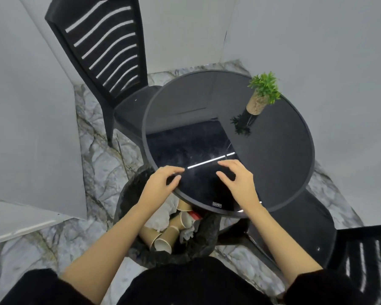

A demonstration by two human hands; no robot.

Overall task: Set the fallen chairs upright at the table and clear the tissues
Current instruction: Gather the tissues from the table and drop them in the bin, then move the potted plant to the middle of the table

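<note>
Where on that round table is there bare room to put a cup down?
Nearly all of the table is bare: the wide stretch between the plant and both hands, left hand and right hand. The crowded spot is the bin below, packed with paper cups and tissues.

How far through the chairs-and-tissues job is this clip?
Nearly finished. Both chairs, far and near, stand upright at the round table. Crumpled tissues lie in the bin with paper cups. Left hand and right hand hover empty; no tissues remain on the tabletop.
</note>
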